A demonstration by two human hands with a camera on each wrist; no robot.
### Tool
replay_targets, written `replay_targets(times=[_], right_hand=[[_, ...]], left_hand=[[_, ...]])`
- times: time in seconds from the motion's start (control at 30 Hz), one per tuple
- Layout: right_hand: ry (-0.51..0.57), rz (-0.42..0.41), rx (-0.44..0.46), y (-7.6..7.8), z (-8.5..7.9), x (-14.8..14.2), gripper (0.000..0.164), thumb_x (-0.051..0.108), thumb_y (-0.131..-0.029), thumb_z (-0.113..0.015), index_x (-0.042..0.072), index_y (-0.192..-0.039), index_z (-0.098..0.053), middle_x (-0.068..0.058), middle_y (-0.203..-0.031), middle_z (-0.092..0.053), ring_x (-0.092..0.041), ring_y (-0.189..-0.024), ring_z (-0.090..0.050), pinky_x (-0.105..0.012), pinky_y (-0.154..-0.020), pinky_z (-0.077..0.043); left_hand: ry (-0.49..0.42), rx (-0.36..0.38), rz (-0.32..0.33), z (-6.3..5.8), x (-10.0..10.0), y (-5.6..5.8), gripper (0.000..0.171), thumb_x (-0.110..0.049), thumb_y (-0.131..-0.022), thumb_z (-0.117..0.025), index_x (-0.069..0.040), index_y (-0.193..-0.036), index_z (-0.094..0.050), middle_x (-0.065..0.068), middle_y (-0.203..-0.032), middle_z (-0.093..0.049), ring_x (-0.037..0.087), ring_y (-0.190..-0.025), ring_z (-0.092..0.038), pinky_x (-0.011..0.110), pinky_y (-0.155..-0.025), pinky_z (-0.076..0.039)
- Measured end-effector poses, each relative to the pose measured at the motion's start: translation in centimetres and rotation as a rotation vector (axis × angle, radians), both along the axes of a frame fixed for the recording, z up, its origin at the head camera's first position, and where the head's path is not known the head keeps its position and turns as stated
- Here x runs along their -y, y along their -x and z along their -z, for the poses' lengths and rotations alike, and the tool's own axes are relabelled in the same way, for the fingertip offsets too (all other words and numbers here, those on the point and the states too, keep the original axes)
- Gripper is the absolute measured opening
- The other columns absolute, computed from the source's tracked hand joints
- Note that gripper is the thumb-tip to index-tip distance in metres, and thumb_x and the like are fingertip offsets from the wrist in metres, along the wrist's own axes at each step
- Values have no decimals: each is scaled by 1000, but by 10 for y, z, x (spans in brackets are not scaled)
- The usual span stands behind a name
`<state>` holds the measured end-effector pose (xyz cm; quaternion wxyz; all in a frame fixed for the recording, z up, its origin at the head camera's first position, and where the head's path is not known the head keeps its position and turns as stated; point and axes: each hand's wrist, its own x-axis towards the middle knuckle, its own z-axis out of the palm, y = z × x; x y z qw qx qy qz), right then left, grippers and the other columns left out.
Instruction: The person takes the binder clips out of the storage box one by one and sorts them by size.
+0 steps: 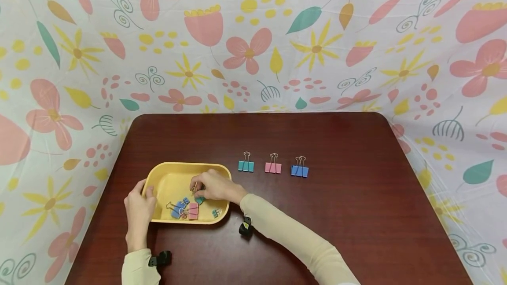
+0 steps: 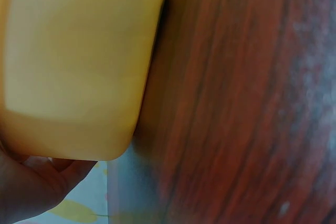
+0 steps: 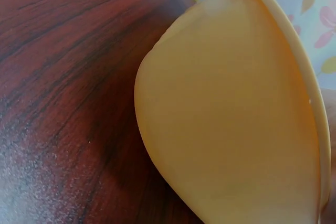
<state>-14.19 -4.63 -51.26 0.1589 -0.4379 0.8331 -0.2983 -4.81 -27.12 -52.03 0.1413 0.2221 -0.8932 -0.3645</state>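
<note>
A yellow plastic tray (image 1: 171,184) stands at the left of the table, and my left hand (image 1: 140,208) grips its left end with the thumb over the rim. My right hand (image 1: 215,185) reaches over the right side into it, fingers curled, pinching a teal binder clip (image 1: 200,199) by its wire handles. Below that hand lie a large blue binder clip (image 1: 177,210), a small blue one (image 1: 185,200), a pink binder clip (image 1: 193,211) and a small teal clip (image 1: 216,213). Both wrist views mostly show the tray's outer wall (image 2: 79,61).
Right of the tray, three binder clips stand in a row with handles pointing away: teal (image 1: 246,166), pink (image 1: 273,168) and blue (image 1: 299,171). The dark wooden table (image 1: 356,214) ends at a flower-patterned cloth (image 1: 253,87) behind.
</note>
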Motion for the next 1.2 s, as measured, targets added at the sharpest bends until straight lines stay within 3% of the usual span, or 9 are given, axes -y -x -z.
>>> replay_targets(times=[0.23,0.47,0.67,0.87,1.03,1.2], right_hand=[[15,14,-38,1,0,-1,11,23,-92,-77,19,-102,-79,12,-87,-77,10,-74,-62,-8,-70,-45],[70,72,-83,1,0,-1,12,24,-93,-74,20,-103,-79,11,-93,-79,8,-81,-67,-8,-76,-47],[234,164,18,4,-1,-2,12,20,-93,-75,15,-103,-79,7,-91,-79,2,-83,-72,-9,-77,-50],[421,228,159,8,-4,-4,12,15,-91,-77,9,-101,-78,-3,-90,-80,-5,-79,-73,-20,-78,-57],[451,219,212,7,-10,-6,16,13,-91,-76,3,-103,-77,-7,-91,-80,-6,-80,-73,-27,-79,-59],[467,230,205,7,-18,-11,15,14,-91,-76,4,-103,-77,-5,-93,-79,-2,-81,-71,-25,-80,-58]], left_hand=[[-8,15,-4,0,0,0,31,-12,-101,-56,0,-127,-65,33,-117,-67,52,-105,-59,60,-86,-47],[-19,19,-7,1,2,0,31,-13,-101,-55,0,-128,-65,33,-119,-67,52,-108,-58,60,-89,-46],[-17,24,1,2,3,1,32,-13,-102,-55,0,-129,-64,33,-120,-67,52,-108,-59,60,-87,-48],[-7,18,7,2,2,3,32,-12,-102,-55,1,-130,-64,33,-119,-67,52,-105,-61,60,-84,-49],[0,15,8,2,2,3,32,-11,-101,-55,1,-129,-65,33,-118,-68,52,-104,-61,60,-85,-49],[-6,32,15,0,1,2,32,-11,-102,-55,0,-131,-63,34,-121,-66,53,-107,-61,61,-88,-48]])
